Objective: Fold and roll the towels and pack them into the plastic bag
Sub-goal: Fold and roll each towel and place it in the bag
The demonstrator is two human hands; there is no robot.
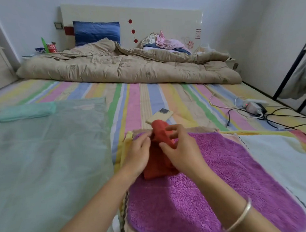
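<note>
A small red towel point(158, 165) lies bunched on top of a fluffy purple towel point(220, 174) in front of me. My left hand point(138, 153) pinches its left side and my right hand point(179, 148) grips its raised far end. A big clear plastic bag point(46, 163) lies flat on the bed at the left. Inside the bag's far corner sits a rolled mint-green towel point(25, 112). A yellow towel edge point(126, 144) shows beside the purple one, and a white cloth point(280, 156) lies at the right.
A phone point(160, 115) rests just beyond the red towel. A power strip point(252, 106) and black cables point(277, 123) lie at the right. A beige quilt point(126, 68), a blue pillow point(96, 32) and a clothes pile point(165, 42) fill the far end of the striped sheet point(148, 98).
</note>
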